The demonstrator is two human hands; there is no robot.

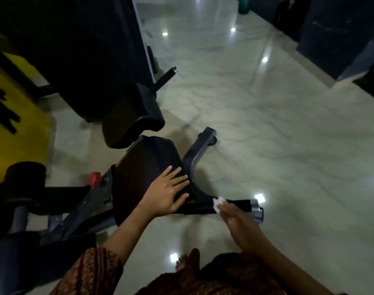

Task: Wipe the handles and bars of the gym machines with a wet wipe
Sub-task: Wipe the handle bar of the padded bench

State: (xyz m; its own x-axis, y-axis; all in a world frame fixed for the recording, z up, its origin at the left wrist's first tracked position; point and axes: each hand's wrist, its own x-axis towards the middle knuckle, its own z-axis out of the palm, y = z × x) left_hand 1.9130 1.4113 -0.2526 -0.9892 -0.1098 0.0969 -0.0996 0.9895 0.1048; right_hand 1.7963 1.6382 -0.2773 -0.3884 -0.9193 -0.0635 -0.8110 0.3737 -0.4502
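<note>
The likeliest slip, as I judge it, is the small crumpled white wet wipe (218, 203) sliding out from under the fingertips and dropping onto the glossy pale marble floor (267, 124). It is bunched into a small wad, and only a little of it meets the black foam-covered handle with the silver metal end cap (238, 203). A wad that small could also skip the underside of the grip and the cap, leaving parts uncleaned. The curved grey metal bar (192, 163) that carries the handle could shift under pressure if it pivots, which the bracing hand seems meant to prevent. The left hand (168, 193) lies flat, fingers spread wide, on the black padded seat (147, 162), just beside the handle's inner end. The right hand (235, 220) reaches the handle from the near side, fingers fairly straight, with the wipe at their tips against the top of the grip. Whether it pinches the wipe or only presses it I cannot tell. The wipe sits about midway along the grip, between the two hands.
</note>
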